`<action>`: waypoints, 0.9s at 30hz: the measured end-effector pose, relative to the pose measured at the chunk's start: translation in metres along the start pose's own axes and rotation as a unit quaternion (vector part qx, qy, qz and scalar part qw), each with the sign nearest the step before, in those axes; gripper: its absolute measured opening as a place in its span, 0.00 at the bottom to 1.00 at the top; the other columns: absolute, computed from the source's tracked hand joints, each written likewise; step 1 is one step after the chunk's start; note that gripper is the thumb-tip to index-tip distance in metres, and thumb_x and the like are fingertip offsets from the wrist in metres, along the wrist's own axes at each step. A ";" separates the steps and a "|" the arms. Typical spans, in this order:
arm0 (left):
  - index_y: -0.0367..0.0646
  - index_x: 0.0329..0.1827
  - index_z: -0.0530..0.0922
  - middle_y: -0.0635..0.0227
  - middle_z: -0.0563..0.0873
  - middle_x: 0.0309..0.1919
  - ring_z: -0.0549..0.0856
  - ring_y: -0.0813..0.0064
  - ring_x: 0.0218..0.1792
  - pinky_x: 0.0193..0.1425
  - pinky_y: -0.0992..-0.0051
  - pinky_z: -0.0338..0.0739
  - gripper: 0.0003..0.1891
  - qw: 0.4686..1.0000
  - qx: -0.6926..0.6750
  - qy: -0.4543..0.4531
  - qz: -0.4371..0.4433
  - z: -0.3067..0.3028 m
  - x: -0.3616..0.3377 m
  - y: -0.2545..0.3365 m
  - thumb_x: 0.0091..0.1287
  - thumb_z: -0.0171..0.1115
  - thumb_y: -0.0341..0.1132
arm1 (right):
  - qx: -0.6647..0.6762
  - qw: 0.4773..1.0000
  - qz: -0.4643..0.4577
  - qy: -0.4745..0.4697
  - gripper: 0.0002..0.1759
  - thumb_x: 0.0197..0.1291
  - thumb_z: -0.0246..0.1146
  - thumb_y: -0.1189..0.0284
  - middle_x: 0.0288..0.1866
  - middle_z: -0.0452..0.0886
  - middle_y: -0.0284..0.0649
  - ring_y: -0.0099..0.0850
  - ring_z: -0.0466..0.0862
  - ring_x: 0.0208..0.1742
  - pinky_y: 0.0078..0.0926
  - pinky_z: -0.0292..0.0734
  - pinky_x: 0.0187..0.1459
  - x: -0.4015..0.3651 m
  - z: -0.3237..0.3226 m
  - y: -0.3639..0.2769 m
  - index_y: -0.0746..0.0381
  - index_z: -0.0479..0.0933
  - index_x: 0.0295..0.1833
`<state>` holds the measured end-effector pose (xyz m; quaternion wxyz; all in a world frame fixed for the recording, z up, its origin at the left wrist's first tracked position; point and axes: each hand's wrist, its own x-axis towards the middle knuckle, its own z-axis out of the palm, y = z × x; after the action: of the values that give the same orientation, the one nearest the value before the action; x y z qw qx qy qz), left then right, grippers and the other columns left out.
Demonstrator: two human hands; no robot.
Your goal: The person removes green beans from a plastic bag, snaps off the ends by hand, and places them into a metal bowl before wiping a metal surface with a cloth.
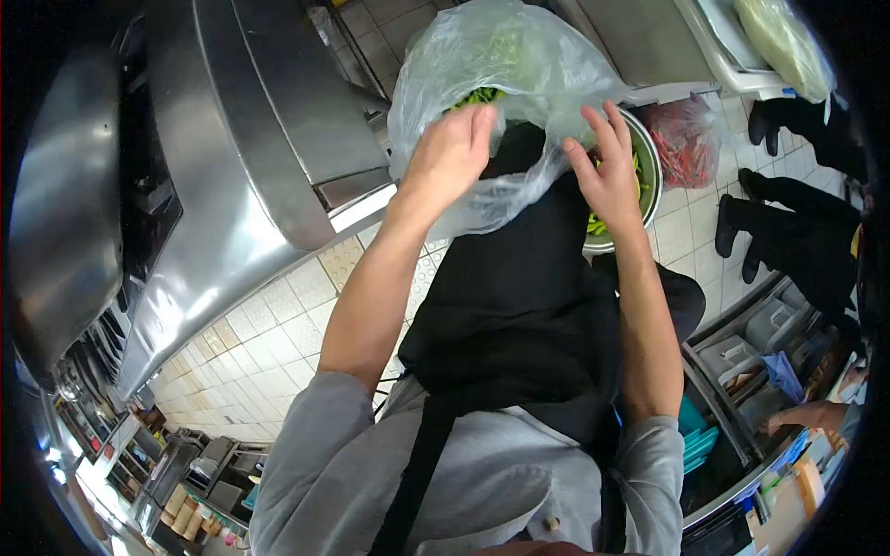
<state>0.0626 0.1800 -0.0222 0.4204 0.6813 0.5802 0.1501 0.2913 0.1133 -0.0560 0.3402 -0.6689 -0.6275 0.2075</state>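
Note:
A large clear plastic bag (556,56) lies opened out in front of me, with green vegetables (482,95) showing through its mouth. My left hand (450,153) is closed at the bag's near left edge, and the plastic runs into its fingers. On the other side, my right hand (607,171) has its thumb and fingers spread beside the bag's right edge; whether it touches the plastic is hard to see. Partly behind that hand stands a round metal bowl (656,185) holding green peppers (595,225).
A bag of red chillies (684,144) sits on the tiled floor (681,227) beyond the bowl. Steel equipment (213,139) lines the left. At right are co-workers' dark-clothed legs (788,222), and lower down another person's hand (797,417) over a counter with containers.

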 end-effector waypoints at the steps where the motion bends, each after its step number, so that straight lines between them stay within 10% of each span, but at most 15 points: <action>1: 0.39 0.54 0.81 0.46 0.86 0.49 0.84 0.45 0.51 0.56 0.60 0.79 0.19 1.000 0.001 -0.001 0.001 0.009 0.014 -0.004 0.74 0.56 0.46 | 0.037 0.999 0.017 -0.001 0.28 0.65 0.69 0.64 0.75 0.64 0.57 0.50 0.69 0.72 0.39 0.69 0.67 -0.003 0.000 -0.001 0.64 0.73 0.67; 4: 0.34 0.48 0.82 0.41 0.86 0.46 0.85 0.42 0.48 0.53 0.51 0.77 0.17 0.988 0.045 0.141 0.047 0.046 0.065 -0.031 0.70 0.58 0.41 | 0.076 0.996 0.021 0.028 0.23 0.66 0.67 0.69 0.72 0.69 0.55 0.46 0.76 0.67 0.35 0.72 0.64 -0.017 -0.007 -0.001 0.65 0.76 0.63; 6: 0.37 0.46 0.83 0.47 0.88 0.42 0.86 0.45 0.46 0.51 0.53 0.79 0.13 0.994 0.102 0.038 -0.011 0.063 0.093 -0.036 0.68 0.55 0.34 | 0.158 0.984 0.076 0.018 0.19 0.67 0.64 0.73 0.70 0.72 0.51 0.39 0.79 0.63 0.30 0.75 0.60 -0.032 -0.018 -0.005 0.66 0.77 0.62; 9: 0.41 0.50 0.84 0.51 0.87 0.46 0.85 0.49 0.49 0.54 0.57 0.79 0.12 0.978 0.011 -0.119 0.168 0.090 0.060 -0.006 0.68 0.56 0.31 | 0.162 0.980 0.105 0.049 0.16 0.70 0.60 0.77 0.63 0.78 0.46 0.31 0.82 0.58 0.25 0.79 0.54 -0.071 -0.031 0.019 0.69 0.77 0.60; 16: 0.38 0.56 0.80 0.53 0.86 0.51 0.85 0.52 0.52 0.58 0.60 0.79 0.14 0.935 0.172 -0.173 0.259 0.033 0.004 0.035 0.69 0.58 0.31 | 0.266 0.926 0.253 0.090 0.13 0.73 0.57 0.77 0.56 0.80 0.40 0.25 0.83 0.52 0.23 0.83 0.51 -0.134 -0.025 0.043 0.69 0.78 0.59; 18: 0.38 0.59 0.77 0.52 0.85 0.51 0.85 0.55 0.53 0.59 0.62 0.79 0.17 0.988 0.025 -0.048 0.146 0.016 -0.009 0.039 0.70 0.60 0.34 | 0.291 0.920 0.243 0.096 0.14 0.73 0.58 0.76 0.55 0.81 0.40 0.24 0.83 0.51 0.23 0.83 0.51 -0.138 -0.023 0.042 0.69 0.78 0.60; 22: 0.37 0.61 0.76 0.50 0.84 0.53 0.86 0.60 0.53 0.56 0.62 0.80 0.17 0.947 0.034 0.257 0.190 0.010 -0.011 -0.002 0.72 0.60 0.34 | 0.263 0.927 0.261 0.059 0.16 0.73 0.60 0.72 0.52 0.82 0.39 0.23 0.82 0.48 0.22 0.81 0.48 -0.125 -0.028 0.034 0.69 0.77 0.61; 27: 0.43 0.53 0.82 0.50 0.87 0.49 0.86 0.50 0.52 0.56 0.59 0.80 0.12 0.985 0.103 0.091 0.102 0.033 0.035 -0.024 0.71 0.56 0.31 | 0.287 0.928 0.236 0.019 0.17 0.73 0.60 0.72 0.52 0.82 0.38 0.23 0.81 0.49 0.21 0.77 0.51 -0.106 -0.025 0.024 0.68 0.77 0.62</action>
<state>0.0795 0.1979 -0.0697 0.2760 0.7601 0.5556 0.1933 0.3122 0.0045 -0.0720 0.4707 -0.6755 -0.3583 0.4402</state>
